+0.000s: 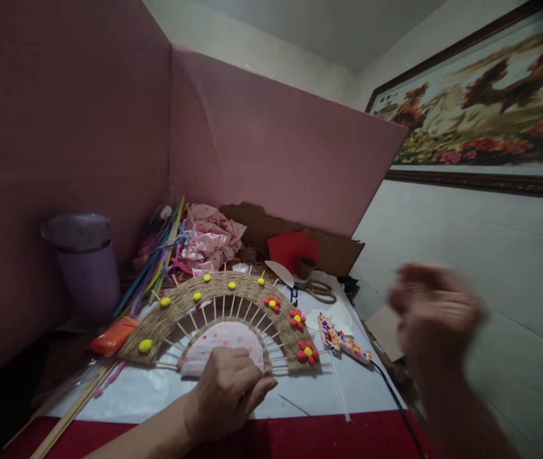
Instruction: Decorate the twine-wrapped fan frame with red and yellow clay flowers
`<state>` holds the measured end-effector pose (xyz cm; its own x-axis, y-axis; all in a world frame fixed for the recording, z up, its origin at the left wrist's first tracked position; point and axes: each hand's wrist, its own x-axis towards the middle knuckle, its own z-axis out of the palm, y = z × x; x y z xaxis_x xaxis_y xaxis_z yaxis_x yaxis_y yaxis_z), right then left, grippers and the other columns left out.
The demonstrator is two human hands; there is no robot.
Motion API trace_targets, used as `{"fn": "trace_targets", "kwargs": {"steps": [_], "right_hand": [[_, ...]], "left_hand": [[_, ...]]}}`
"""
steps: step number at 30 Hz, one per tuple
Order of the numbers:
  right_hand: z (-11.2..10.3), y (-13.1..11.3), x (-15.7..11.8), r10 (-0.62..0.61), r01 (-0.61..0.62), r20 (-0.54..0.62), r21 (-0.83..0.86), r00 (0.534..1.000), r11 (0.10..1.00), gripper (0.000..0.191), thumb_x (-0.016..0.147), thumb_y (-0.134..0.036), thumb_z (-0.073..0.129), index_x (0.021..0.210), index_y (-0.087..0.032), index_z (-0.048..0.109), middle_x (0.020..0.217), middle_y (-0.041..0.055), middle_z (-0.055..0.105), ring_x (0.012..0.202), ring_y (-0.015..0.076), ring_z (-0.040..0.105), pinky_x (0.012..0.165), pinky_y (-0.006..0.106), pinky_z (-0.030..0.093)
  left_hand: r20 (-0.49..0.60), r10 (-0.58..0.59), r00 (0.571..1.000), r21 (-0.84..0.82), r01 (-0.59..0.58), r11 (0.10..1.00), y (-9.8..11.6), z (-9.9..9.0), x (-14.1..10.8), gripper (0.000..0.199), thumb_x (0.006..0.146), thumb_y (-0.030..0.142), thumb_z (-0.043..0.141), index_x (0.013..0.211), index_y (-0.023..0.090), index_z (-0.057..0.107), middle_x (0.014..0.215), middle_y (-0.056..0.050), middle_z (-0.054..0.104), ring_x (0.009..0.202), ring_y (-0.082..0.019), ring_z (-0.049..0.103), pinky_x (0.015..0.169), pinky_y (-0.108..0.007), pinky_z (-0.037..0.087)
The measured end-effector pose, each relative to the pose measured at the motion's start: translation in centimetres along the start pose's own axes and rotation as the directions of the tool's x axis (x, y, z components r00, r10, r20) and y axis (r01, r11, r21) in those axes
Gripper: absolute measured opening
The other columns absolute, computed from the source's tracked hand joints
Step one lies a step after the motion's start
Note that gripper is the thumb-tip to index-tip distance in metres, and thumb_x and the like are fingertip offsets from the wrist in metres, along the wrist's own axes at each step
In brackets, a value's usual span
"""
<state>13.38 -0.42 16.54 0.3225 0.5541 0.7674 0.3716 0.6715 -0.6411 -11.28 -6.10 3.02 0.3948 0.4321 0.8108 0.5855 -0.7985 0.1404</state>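
Observation:
A fan-shaped frame of thin sticks wound with brown twine (180,299) lies on white paper. Yellow dots mark its left and top, and red flowers with yellow centers (307,352) sit along its right side. Over the pink dotted half-circle (204,347) at its base rests my left hand (233,389), fingers curled; whatever they may hold is hidden. My right hand (431,315) is raised off to the right, away from the fan, closed and blurred by motion, its contents too smeared to make out.
A flower-patterned glue gun (348,344) with a black cord lies right of the fan. Scissors (319,292) and red paper (290,250) are behind. At left stand a purple bin (87,274), an orange packet (114,336), long sticks (73,408) and crumpled pink cloth (208,236).

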Motion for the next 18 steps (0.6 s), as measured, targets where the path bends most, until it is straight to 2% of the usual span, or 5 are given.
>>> {"fn": "trace_targets", "kwargs": {"steps": [1, 3, 5, 11, 18], "right_hand": [[1.8, 0.2, -1.4, 0.01, 0.008, 0.22, -0.082, 0.975, 0.997, 0.014, 0.078, -0.034, 0.059, 0.075, -0.02, 0.056, 0.059, -0.0033, 0.05, 0.049, 0.0109, 0.044, 0.046, 0.024, 0.036], [4.8, 0.9, -3.9, 0.034, 0.077, 0.571, -0.169, 0.82, 0.983, 0.012, 0.081, -0.025, 0.054, 0.071, -0.019, 0.057, 0.061, -0.0016, 0.055, 0.056, 0.0126, 0.05, 0.052, 0.024, 0.039], [6.5, 1.9, -5.7, 0.046, 0.186, 0.739, -0.228, 0.672, 0.956, 0.014, 0.08, -0.015, 0.05, 0.069, -0.019, 0.058, 0.067, 0.0003, 0.06, 0.063, 0.0134, 0.054, 0.058, 0.024, 0.039], [6.9, 4.0, -7.9, 0.068, 0.485, 0.901, -0.293, 0.429, 0.824, 0.024, 0.072, -0.002, 0.05, 0.08, -0.021, 0.063, 0.086, 0.0022, 0.062, 0.077, 0.0141, 0.056, 0.063, 0.022, 0.035], [8.0, 5.2, -9.3, 0.009, 0.751, 0.942, -0.273, 0.335, 0.601, 0.014, 0.08, -0.012, 0.053, 0.076, -0.02, 0.064, 0.084, 0.0062, 0.061, 0.077, 0.0182, 0.054, 0.06, 0.026, 0.035]], "left_hand": [[0.003, 0.0, 1.0, 0.001, 0.0, 1.0, 0.0, 0.0, 0.0, 0.029, 0.084, 0.015, 0.047, 0.056, 0.016, 0.053, 0.046, -0.001, 0.053, 0.046, -0.013, 0.043, 0.047, -0.028, 0.025], [0.007, 0.001, 1.0, 0.002, -0.001, 1.0, -0.1, 0.0, -0.1, 0.028, 0.084, 0.014, 0.047, 0.057, 0.016, 0.053, 0.047, -0.001, 0.053, 0.046, -0.013, 0.043, 0.047, -0.028, 0.025], [0.01, 0.003, 1.0, 0.007, -0.003, 1.0, -0.2, 0.1, -0.1, 0.028, 0.084, 0.014, 0.047, 0.057, 0.016, 0.053, 0.047, -0.001, 0.053, 0.046, -0.013, 0.043, 0.047, -0.028, 0.024], [0.002, -0.004, 1.0, 0.041, 0.004, 0.999, -0.3, 0.2, -0.2, 0.03, 0.084, 0.015, 0.049, 0.054, 0.016, 0.05, 0.046, 0.0, 0.052, 0.045, -0.012, 0.043, 0.047, -0.028, 0.024], [0.004, 0.011, 1.0, 0.041, -0.011, 0.999, -0.3, 0.3, -0.2, 0.03, 0.085, 0.015, 0.047, 0.054, 0.016, 0.05, 0.046, -0.001, 0.052, 0.045, -0.012, 0.044, 0.047, -0.028, 0.024]]}}
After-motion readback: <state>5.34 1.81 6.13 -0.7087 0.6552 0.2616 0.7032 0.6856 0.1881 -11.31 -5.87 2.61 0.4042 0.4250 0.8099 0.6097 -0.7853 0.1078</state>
